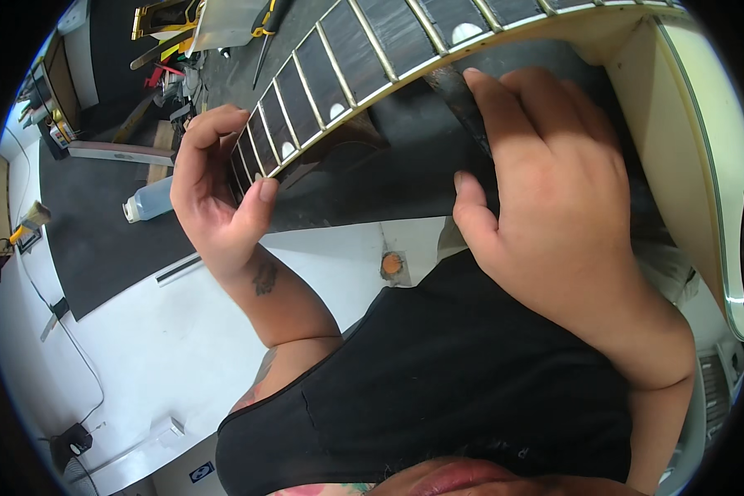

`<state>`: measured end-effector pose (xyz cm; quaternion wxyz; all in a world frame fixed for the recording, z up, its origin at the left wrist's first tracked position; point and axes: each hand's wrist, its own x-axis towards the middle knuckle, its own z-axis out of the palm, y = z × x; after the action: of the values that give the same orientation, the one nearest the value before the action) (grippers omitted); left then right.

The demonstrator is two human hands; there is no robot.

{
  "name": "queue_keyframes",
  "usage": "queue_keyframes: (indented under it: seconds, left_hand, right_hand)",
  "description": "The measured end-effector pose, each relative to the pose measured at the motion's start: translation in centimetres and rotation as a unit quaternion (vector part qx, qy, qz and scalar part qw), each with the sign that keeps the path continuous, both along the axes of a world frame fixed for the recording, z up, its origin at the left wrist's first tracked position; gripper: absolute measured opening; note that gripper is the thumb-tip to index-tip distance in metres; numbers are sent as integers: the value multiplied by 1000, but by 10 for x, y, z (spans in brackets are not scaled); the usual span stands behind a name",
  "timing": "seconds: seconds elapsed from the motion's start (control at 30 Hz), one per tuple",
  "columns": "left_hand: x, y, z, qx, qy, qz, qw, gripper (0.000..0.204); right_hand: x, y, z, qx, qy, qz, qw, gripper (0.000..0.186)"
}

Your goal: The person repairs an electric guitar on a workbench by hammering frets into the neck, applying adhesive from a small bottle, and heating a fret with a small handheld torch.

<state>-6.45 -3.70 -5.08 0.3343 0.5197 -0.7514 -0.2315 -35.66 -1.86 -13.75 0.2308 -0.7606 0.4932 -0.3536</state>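
A guitar (670, 107) with a pale cream body edge lies across the top and right. Its dark fretboard (372, 62) has metal frets, light round inlays and a cream edge strip. My left hand (215, 178) curls around the narrow left end of the neck, thumb on the near edge and fingers on the far side. My right hand (554, 157) lies palm down beside the neck, near the body. Its fingers stretch toward the fretboard edge and the thumb stands apart. A dark, worn strip (463, 103) shows beside its index finger; the rest is hidden under the hand.
A dark mat (107, 248) covers the bench. At its far left are a clear bottle (153, 201), a long metal bar (120, 153), assorted tools and a translucent bin (223, 25). A brush (31, 221) and a cable (78, 347) lie farther left.
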Motion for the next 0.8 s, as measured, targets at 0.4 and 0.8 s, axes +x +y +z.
queue_keyframes:
  seconds: [0.4,0.8]
  left_hand:
    - [1,0,0,-7,-9,-10,1000,55]
    - [6,3,-2,-35,38,-4,999,63]
  right_hand:
    - [3,2,-2,-23,0,-12,1000,57]
    - [6,1,-1,-31,13,-17,999,55]
